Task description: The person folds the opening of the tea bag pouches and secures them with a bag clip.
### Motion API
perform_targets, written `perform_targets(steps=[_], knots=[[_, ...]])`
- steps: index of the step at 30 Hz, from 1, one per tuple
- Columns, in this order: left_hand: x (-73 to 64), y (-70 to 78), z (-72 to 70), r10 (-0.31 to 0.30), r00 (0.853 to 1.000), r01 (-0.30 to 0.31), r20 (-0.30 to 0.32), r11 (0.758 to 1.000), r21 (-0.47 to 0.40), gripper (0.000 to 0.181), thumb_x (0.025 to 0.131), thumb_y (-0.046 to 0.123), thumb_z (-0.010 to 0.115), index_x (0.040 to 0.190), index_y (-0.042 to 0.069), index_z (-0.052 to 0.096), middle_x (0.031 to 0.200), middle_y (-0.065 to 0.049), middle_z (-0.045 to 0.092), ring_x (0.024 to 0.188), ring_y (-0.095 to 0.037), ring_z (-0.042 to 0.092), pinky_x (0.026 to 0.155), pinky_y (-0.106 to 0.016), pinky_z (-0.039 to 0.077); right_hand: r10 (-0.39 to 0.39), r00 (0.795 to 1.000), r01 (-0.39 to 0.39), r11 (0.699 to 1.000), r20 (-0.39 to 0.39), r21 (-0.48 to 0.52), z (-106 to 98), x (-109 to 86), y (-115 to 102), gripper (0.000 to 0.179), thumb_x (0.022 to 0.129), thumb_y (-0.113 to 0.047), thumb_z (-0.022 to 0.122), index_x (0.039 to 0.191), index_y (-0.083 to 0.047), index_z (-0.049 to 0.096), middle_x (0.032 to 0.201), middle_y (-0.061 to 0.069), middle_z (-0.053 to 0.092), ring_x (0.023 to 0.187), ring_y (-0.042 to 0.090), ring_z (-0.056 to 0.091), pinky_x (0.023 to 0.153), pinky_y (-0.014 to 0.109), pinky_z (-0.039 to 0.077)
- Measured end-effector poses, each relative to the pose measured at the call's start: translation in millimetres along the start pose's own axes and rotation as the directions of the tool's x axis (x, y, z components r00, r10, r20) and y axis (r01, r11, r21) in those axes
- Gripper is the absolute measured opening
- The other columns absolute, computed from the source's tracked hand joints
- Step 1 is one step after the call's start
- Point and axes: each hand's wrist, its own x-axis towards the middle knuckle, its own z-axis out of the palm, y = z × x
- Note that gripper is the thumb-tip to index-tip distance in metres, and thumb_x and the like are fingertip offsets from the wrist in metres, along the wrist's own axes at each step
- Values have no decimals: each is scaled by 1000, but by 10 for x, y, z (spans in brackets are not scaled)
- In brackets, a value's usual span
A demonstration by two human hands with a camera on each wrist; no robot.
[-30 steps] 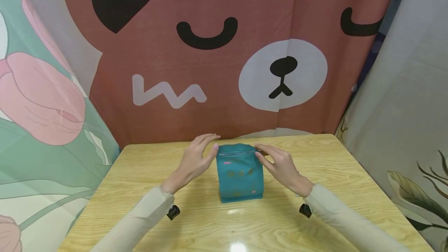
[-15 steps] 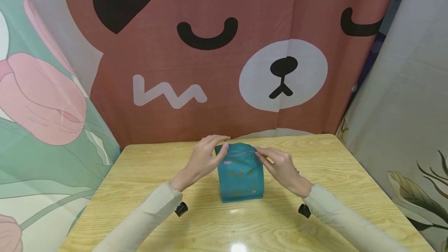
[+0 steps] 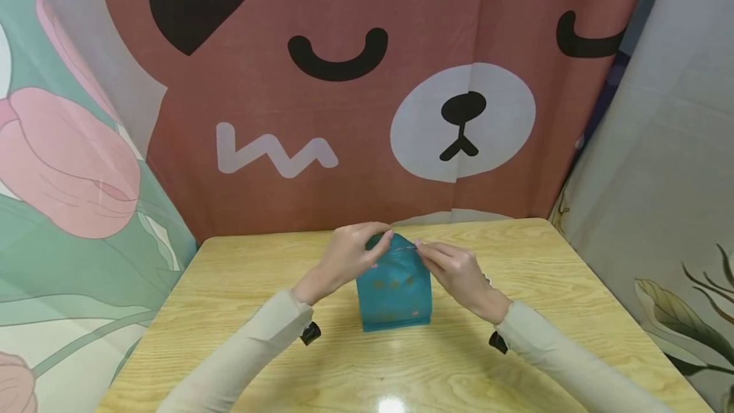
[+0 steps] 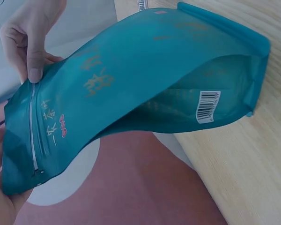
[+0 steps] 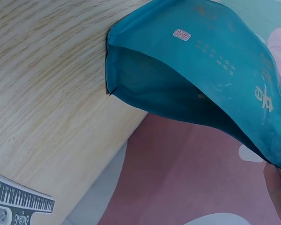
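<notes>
A teal zip pouch (image 3: 394,295) with gold lettering stands upright on the table, its zip strip running across near the top. The right hand (image 3: 455,273) pinches the right end of that strip between thumb and fingers; in the left wrist view the right thumb (image 4: 35,72) presses on the strip's end. At the pouch's top left, the left hand (image 3: 350,253) pinches the upper part, thumb in front and fingers at the back. The left wrist view has the left hand (image 4: 4,201) at the lower left, partly behind the pouch. Only fingertips of the right hand (image 5: 278,192) appear in the right wrist view.
The wood-grain table (image 3: 241,298) ends just behind the pouch, where a curtain (image 3: 344,202) with a bear print hangs. A piano-key patterned item (image 5: 21,201) marked "Music" lies on the table near the right wrist. Printed curtains also hang at both sides.
The left hand has moved right along the pouch's top, from the left corner toward the middle, and now pinches it. The right hand stays at the right end of the zip.
</notes>
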Motion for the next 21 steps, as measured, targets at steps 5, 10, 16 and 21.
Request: perform_targets(steps=[5, 10, 16, 21], knots=[[50, 27, 9, 7, 999, -8, 38, 1000, 7, 22, 99, 25, 63, 106, 9, 75, 99, 0, 74, 76, -7, 69, 69, -20, 53, -10, 1000, 11, 999, 25, -36, -9, 6, -10, 38, 82, 4, 76, 119, 3, 70, 95, 12, 72, 78, 23, 72, 65, 31, 58], [101, 65, 38, 11, 998, -12, 59, 1000, 16, 21, 95, 28, 70, 103, 10, 76, 95, 1, 74, 74, -7, 67, 66, -18, 51, -18, 999, 21, 998, 42, -56, -12, 1, -14, 39, 82, 3, 76, 120, 3, 70, 96, 12, 71, 78, 23, 71, 66, 30, 58], [118, 87, 88, 23, 999, -23, 39, 1000, 13, 18, 94, 26, 72, 100, 10, 75, 91, 1, 73, 65, -5, 63, 57, -16, 45, -23, 999, 26, 998, 46, -55, -16, -4, -17, 46, 75, 8, 79, 120, 3, 70, 96, 12, 71, 78, 22, 71, 65, 30, 58], [109, 82, 104, 21, 999, -21, 31, 1000, 2, 16, 93, 23, 73, 100, 9, 75, 90, 1, 73, 62, -4, 62, 55, -15, 44, -1, 999, 3, 999, 37, -42, -4, -14, -9, 44, 74, 8, 80, 116, 2, 71, 95, 12, 72, 78, 22, 71, 64, 29, 57]])
